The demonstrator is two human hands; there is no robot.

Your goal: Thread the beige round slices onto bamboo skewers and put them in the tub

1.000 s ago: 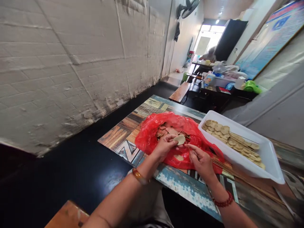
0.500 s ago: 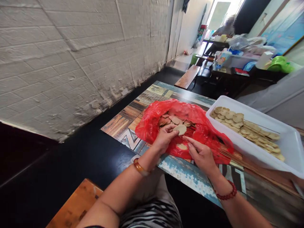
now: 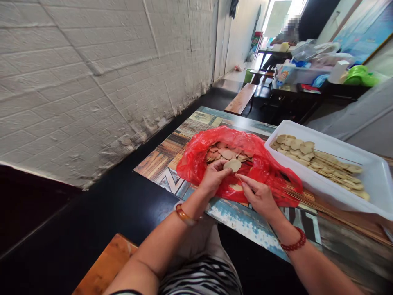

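A pale, brick-patterned wall (image 3: pixel 92 82) fills ten o'clock, its foot stained and flaking above a dark, glossy floor (image 3: pixel 123 205). The patchwork-printed desk (image 3: pixel 156 157) stretches from the centre to four o'clock. Beyond it, between one and two o'clock, a wooden bench (image 3: pixel 241 99) stands before a bright, daylit opening (image 3: pixel 295 8).

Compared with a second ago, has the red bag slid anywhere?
No, not noticeably. The whole view has shifted, but the red bag still lies just beside the large letter Z printed on the table.
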